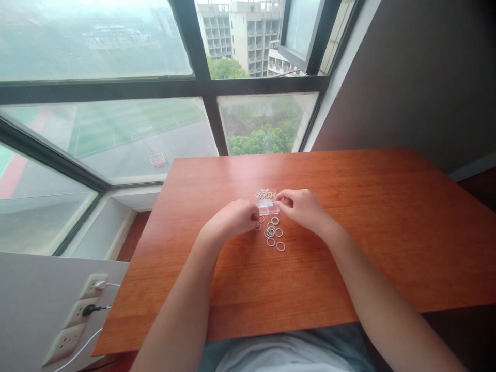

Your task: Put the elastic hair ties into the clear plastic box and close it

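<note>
A small clear plastic box [273,211] with compartments stands on the wooden table. Its far compartments hold pinkish and yellow rings [270,196]; the near ones show clear bottoms. My right hand [304,206] is at the box's right side, thumb and forefinger pinched at its edge. Left of the box, my left hand [238,216] has its fingers curled down beside two pink rings [261,219]; whatever its fingertips hold is hidden. In front of the box lie several loose rings, like small hair ties: pale green ones [275,220], some overlapping, and purple ones [281,246] nearest me.
The reddish-brown table [387,222] reaches a large window [143,124] at the back and left. Wall sockets [73,315] with plugged-in cables are at the lower left, beside the table's edge. A grey wall [418,77] rises at the right.
</note>
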The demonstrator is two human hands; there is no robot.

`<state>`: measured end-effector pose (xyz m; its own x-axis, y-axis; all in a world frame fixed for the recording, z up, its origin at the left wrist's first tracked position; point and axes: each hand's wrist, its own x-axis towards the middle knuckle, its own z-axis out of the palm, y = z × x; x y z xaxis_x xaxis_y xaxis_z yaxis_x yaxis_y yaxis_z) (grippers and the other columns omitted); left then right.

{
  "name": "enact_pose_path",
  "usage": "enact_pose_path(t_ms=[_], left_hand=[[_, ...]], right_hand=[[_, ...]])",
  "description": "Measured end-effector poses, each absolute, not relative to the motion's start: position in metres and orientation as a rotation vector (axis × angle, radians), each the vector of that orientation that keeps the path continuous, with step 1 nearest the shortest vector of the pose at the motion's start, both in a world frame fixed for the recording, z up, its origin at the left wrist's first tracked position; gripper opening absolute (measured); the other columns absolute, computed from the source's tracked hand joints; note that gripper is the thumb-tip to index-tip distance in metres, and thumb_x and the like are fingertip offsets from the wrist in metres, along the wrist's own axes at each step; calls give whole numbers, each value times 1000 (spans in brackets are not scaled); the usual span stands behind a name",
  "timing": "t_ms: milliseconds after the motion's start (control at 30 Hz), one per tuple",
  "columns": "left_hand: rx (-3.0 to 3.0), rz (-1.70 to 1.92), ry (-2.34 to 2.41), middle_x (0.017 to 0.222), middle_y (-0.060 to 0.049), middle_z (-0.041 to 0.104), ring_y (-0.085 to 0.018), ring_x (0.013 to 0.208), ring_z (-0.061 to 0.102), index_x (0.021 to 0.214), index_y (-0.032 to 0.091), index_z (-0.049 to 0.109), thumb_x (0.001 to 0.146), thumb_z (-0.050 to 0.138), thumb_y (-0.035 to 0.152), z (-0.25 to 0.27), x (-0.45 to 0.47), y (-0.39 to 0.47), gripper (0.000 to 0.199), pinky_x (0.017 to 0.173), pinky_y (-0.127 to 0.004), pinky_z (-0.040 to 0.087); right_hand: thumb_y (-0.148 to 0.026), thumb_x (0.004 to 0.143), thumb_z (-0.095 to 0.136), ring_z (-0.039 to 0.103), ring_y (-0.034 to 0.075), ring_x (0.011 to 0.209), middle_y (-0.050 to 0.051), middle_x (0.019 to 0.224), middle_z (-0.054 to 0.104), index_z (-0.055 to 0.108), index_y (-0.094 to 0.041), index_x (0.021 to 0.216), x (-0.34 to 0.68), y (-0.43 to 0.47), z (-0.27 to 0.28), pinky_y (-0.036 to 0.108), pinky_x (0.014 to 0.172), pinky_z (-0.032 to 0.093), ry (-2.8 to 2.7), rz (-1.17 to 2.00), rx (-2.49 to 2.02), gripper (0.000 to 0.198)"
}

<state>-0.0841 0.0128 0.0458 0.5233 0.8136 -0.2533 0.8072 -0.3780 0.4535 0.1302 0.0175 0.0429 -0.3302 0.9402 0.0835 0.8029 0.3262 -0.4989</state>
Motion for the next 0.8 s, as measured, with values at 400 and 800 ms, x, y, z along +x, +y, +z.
enact_pose_path(t_ms=[400,800], left_hand=[[2280,22,1279,62,0,62,-10,55,43,69,18,69,73,52,19,57,-79,9,17,54,-22,30],[2312,-1,1251,73,-2,68,-11,60,52,76,20,69,75,55,15,70,-65,0,15,56,-22,33]], right_hand=[[-16,82,57,61,13,76,0,81,72,74,-25,89,137,8,50,23,63,35,-2663,684,-1406,21],[-20,84,56,58,17,75,1,76,69,71,-24,80,130,7,48,25,61,32,-2749,551,-1468,16]])
